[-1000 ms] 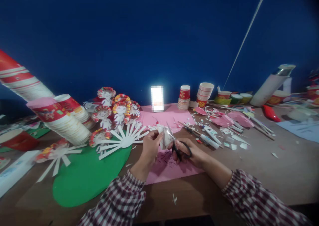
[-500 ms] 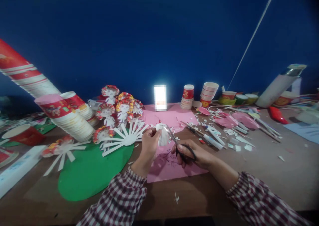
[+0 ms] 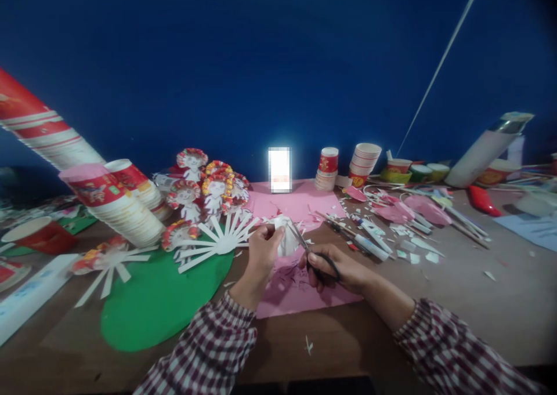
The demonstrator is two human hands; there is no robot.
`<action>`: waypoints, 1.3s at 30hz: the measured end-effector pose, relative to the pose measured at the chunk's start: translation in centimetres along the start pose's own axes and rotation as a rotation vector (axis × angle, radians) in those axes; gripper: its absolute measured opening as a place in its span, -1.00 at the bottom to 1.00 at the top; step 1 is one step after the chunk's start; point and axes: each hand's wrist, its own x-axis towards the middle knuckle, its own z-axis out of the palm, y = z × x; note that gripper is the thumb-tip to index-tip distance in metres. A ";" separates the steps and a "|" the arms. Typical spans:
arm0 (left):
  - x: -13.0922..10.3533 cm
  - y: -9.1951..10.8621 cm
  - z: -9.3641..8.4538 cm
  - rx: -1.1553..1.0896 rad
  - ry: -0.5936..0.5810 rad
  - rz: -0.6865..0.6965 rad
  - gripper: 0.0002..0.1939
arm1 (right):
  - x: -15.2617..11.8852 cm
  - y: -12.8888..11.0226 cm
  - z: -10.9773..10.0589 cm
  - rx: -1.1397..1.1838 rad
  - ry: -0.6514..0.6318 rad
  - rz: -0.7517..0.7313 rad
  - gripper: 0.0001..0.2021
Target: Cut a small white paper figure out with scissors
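Note:
A small white paper piece (image 3: 286,241) is pinched between the thumb and fingers of my left hand (image 3: 264,250). My right hand (image 3: 327,265) is closed around the black handles of a pair of scissors (image 3: 301,238), whose blades point up and left against the paper. Both hands are above a pink sheet (image 3: 291,299) with dark drawn marks. Just left of my left hand lies a white paper fan of cut strips (image 3: 225,243), partly over a green paper oval (image 3: 161,302).
Paper figures with red and yellow frills (image 3: 215,195) stand behind the fan. Stacked paper cups (image 3: 126,209) lean at the left; more cup stacks (image 3: 364,160) stand at the back. Pens (image 3: 369,247), paper scraps (image 3: 415,258) and a white tube (image 3: 478,148) are at the right.
The white paper in my left hand has turned slightly and looks narrower beside the blades. Both hands stay in nearly the same place.

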 end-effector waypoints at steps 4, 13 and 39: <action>0.0 0.0 0.0 -0.017 -0.009 -0.023 -0.78 | 0.1 0.1 -0.1 0.004 -0.001 0.007 -0.49; 0.0 -0.2 -0.2 0.141 0.012 0.122 -0.79 | 0.1 0.2 -0.2 -0.019 -0.006 0.007 -0.51; 0.1 -1.2 0.1 -0.039 -0.124 -0.045 -0.76 | 0.6 0.7 -0.3 -0.173 0.130 -0.032 -0.61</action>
